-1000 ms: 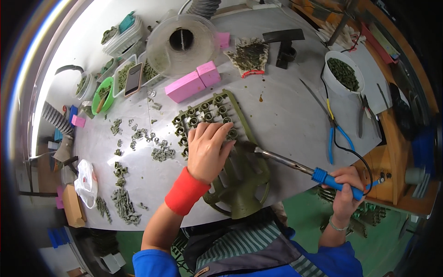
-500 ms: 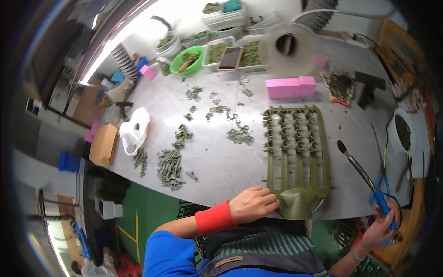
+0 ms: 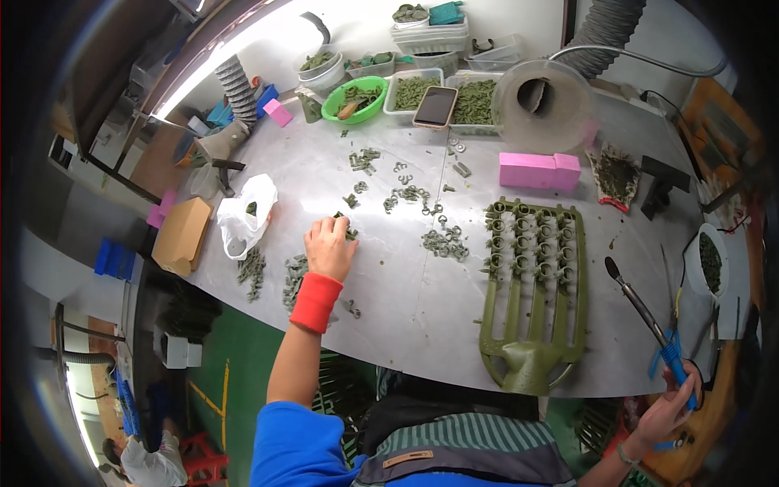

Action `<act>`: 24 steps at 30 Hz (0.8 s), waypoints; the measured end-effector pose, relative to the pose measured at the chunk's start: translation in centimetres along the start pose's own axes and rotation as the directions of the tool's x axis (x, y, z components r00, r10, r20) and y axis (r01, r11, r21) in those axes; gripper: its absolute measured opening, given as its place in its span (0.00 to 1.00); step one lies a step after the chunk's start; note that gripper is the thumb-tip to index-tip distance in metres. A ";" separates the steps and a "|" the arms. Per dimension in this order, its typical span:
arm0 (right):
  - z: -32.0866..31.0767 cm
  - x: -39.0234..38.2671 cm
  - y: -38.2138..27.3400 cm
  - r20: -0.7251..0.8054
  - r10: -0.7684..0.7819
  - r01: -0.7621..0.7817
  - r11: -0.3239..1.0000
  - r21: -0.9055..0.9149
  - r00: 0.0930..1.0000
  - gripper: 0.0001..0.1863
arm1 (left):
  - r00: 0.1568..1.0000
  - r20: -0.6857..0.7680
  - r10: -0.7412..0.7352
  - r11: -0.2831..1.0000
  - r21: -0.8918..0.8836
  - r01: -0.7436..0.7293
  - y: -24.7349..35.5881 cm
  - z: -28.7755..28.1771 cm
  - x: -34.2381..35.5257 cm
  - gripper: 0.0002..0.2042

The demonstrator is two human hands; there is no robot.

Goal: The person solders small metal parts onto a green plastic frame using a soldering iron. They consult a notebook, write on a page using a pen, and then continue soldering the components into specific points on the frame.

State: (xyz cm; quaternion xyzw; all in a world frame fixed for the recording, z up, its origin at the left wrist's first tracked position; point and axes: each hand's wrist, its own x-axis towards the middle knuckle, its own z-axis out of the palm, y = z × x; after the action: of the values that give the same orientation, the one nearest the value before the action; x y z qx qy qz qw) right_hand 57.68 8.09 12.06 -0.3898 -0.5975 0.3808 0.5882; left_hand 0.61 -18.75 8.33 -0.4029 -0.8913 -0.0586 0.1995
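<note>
My left hand (image 3: 328, 247), with a red wristband, reaches over the table. Its fingers curl down onto a cluster of small green plastic parts (image 3: 350, 231); the fingertips are partly hidden. At the right edge my right hand (image 3: 667, 410) grips the blue handle of a soldering iron (image 3: 643, 311) with a dark, spoon-shaped tip pointing up and away. Between the hands lies an olive-green plastic frame (image 3: 531, 357) with long slats. Rows of ring-shaped clips sit on its far half. A grey-green pile of small parts (image 3: 294, 280) lies beside my left wrist.
More loose clips (image 3: 445, 243) lie mid-table. Behind stand a green bowl (image 3: 355, 99), tubs of parts (image 3: 475, 102), a phone (image 3: 435, 107) and an extraction hood (image 3: 545, 105). Pink blocks (image 3: 539, 171) lie beyond the frame. Blue-handled pliers (image 3: 671, 341) are near the iron. Another person (image 3: 154, 464) is lower left.
My left hand has left the frame's near end and moved left and away to the small green parts. My right hand still holds the iron. The view has shifted slightly.
</note>
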 end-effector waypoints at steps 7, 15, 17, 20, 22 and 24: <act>1.0 -0.3 -0.6 -0.065 -0.039 0.041 0.999 0.029 0.997 0.14 | 0.991 -0.100 -0.086 0.920 -0.389 0.040 0.0 1.8 1.5 0.19; 2.8 0.4 -1.2 -0.054 -0.021 0.027 0.995 0.093 0.998 0.12 | 0.796 0.591 0.129 -0.187 -0.774 0.605 9.8 -4.1 6.1 0.16; 3.3 0.5 -1.1 -0.023 -0.028 0.031 0.989 0.145 0.999 0.11 | 0.775 0.597 0.207 -0.136 -0.767 0.627 13.3 -4.7 7.3 0.16; 3.9 0.9 -1.0 -0.010 -0.014 0.015 0.991 0.136 1.000 0.11 | 0.760 0.556 0.338 -0.104 -0.780 0.617 18.1 -4.9 8.9 0.17; 4.4 1.1 -0.9 -0.043 -0.011 0.015 0.997 0.081 0.999 0.10 | 0.768 0.502 0.399 -0.022 -0.832 0.555 21.0 -4.7 9.9 0.17; 4.9 1.4 -0.7 0.000 -0.042 0.042 0.994 0.105 0.999 0.10 | 0.754 0.453 0.475 0.182 -0.889 0.419 23.4 -4.6 10.8 0.17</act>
State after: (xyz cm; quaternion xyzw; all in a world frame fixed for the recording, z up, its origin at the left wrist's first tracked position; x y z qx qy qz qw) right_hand 52.79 9.06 13.18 -0.3453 -0.5854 0.3996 0.6151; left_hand 12.90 3.17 15.58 -0.4419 -0.6343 -0.4648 -0.4317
